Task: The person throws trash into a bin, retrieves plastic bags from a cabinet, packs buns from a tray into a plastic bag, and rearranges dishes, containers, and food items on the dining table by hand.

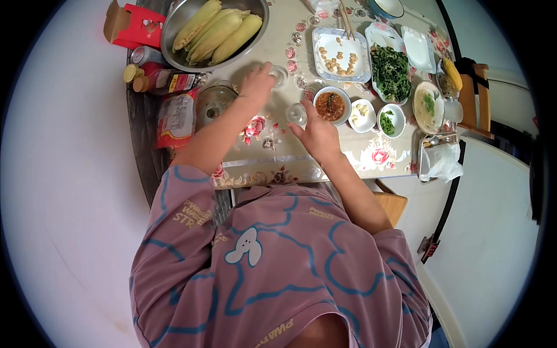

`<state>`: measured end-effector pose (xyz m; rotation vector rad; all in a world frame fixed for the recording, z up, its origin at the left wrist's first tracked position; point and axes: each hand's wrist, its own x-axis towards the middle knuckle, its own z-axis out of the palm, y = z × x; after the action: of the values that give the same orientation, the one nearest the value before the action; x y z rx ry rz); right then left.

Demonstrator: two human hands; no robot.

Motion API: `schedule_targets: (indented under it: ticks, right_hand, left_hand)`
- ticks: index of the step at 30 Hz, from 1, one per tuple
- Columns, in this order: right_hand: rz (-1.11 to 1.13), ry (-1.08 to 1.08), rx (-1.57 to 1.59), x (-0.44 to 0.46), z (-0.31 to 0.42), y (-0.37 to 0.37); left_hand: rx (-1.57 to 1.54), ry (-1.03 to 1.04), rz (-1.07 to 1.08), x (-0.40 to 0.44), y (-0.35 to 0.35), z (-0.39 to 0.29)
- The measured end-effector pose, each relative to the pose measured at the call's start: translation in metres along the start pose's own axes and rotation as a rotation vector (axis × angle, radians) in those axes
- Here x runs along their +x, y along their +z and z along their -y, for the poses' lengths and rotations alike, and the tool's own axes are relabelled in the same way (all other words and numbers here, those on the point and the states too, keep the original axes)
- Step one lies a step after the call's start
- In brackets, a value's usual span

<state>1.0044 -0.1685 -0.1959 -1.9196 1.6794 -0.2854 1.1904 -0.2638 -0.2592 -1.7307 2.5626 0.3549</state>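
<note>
My left hand (258, 83) is over the table with its fingers slightly spread and curved, at the left edge of a small clear glass (279, 77). Its fingertips are beside the glass, not wrapped round it. Lower and to the right, my right hand (320, 136) has its thumb and forefinger on two sides of a second clear glass (296, 114), which stands on the tablecloth. Just right of that glass is a bowl of red-brown sauce (331, 107). A glass lid (212, 107) lies under my left forearm.
A metal bowl (261, 30) holds corn in husks. Bottles (159, 82), a can (145, 55) and a red packet (176, 119) line the left edge. A plate of nuts (318, 58), greens (391, 72), small bowls and a tray (423, 168) stand on the right.
</note>
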Motion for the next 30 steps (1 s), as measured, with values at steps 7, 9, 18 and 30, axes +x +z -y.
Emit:
schedule_targets:
  ticks: [7,9,18,30]
  right_hand:
    - [0.013,0.031,-0.068,0.012,0.019,-0.03]
    - [0.026,0.035,-0.059,0.016,0.023,-0.037]
    - [-0.094,-0.003,-0.034,0.032,0.04,-0.062]
    - [-0.061,0.0,0.181,0.06,0.107,-0.087]
  left_hand:
    - [-0.109,-0.05,-0.027,0.011,0.004,0.019]
    - [-0.097,-0.062,-0.052,0.012,0.007,0.022]
    - [-0.049,0.09,-0.342,-0.001,0.005,0.044]
    - [-0.588,-0.896,-1.168,-0.144,-0.057,0.119]
